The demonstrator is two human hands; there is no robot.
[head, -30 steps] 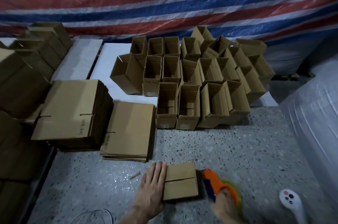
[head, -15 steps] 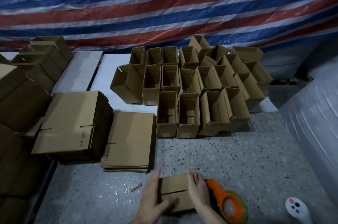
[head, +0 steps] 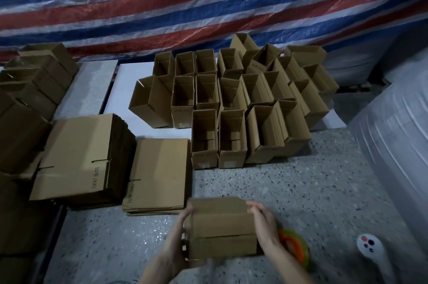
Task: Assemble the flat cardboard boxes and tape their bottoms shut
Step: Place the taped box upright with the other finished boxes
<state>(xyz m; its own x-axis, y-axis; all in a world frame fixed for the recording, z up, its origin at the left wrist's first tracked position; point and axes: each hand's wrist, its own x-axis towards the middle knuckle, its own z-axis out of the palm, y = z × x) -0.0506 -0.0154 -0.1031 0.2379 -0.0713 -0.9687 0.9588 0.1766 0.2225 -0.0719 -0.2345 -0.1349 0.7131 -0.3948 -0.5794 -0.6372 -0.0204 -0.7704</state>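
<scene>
Striped tarp (head: pixel 208 5) hangs behind a speckled floor (head: pixel 301 191); on it, near the lower edge of the view, sits the box (head: pixel 222 225) in hand, its flap seam running crosswise and facing up. A second ago the left hand (head: pixel 178 237) lay flat on that box while the right hand (head: pixel 264 225) held the dispenser (head: pixel 294 249) at its right end; half a second ago the right had let the dispenser go and come onto the cardboard. Now both hands clasp the box by its ends, the left curled round the left end and the right hooked over the upper right edge; the dispenser lies loose on the floor just behind the right hand.

That reads as the taping pass being over for this box, though the tape itself is too faint to make out on the seam. The box looks raised or tipped a little towards the camera, but blur along its near edge leaves that uncertain. The likely next step is to flip it open side up and set it with the built boxes (head: pixel 231 107) ranked further back, then draw a fresh blank from the flats (head: pixel 159 172) on the left; that stack and the taller one beside it suggest plenty of work remains.
</scene>
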